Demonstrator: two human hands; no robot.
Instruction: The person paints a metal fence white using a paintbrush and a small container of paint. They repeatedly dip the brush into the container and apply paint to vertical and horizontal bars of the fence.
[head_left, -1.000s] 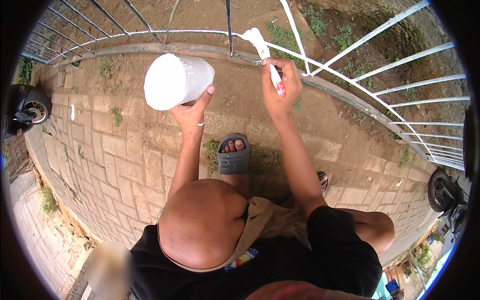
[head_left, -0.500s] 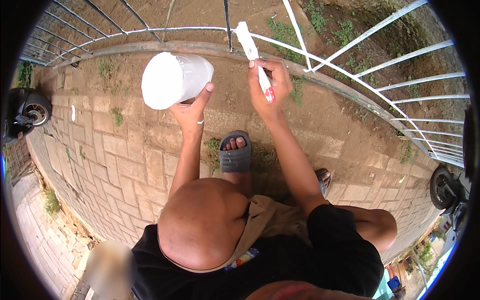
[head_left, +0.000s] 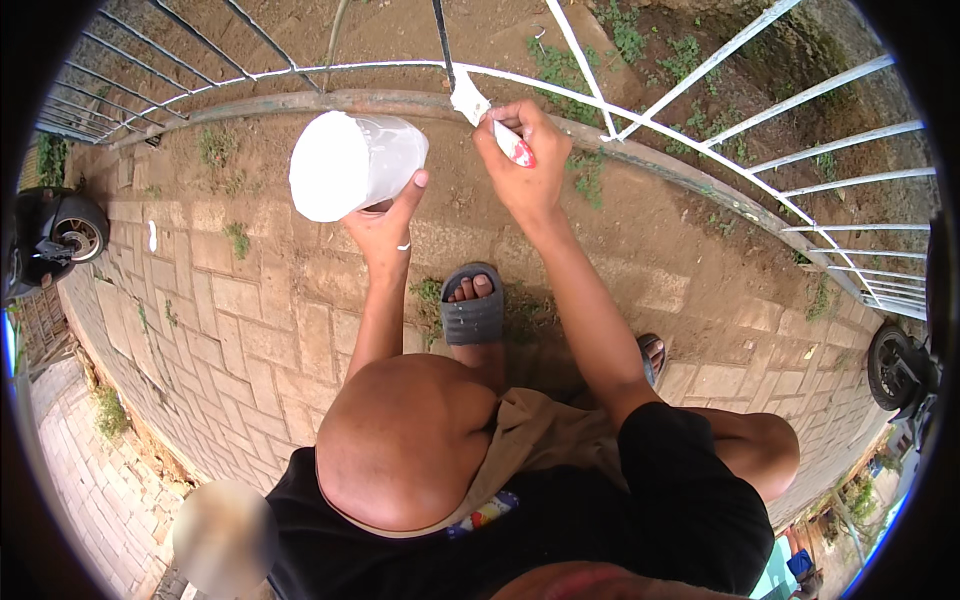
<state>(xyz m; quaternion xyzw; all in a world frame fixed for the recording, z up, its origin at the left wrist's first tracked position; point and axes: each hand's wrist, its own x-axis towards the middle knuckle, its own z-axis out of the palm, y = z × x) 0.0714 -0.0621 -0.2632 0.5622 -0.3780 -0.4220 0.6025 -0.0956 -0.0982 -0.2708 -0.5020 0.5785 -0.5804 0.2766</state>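
My left hand [head_left: 385, 222] is wrapped round a translucent plastic tub [head_left: 397, 155], tilted so that its white, paint-filled mouth [head_left: 328, 165] shows. In my right hand [head_left: 527, 160] is a paintbrush [head_left: 510, 143] with a red, paint-smeared handle. Thick white paint coats its bristles [head_left: 466, 98], which meet the lower end of a dark fence bar [head_left: 442, 40] near the white bottom rail [head_left: 400, 64]. Some fingers of my left hand are hidden behind the tub. A white streak of paint marks my left wrist.
The metal fence curves across the top, with white bars [head_left: 800, 110] at right and dark bars [head_left: 185, 30] at left. A low concrete curb [head_left: 390, 100] runs beneath it. Brick paving [head_left: 230, 300] lies around my sandalled foot [head_left: 472, 310]. Motorcycle wheels [head_left: 80, 228] show at both sides.
My right hand has brought the paintbrush left and slightly down, tilting it so its bristles meet the dark bar. The tub in my left hand has barely moved.
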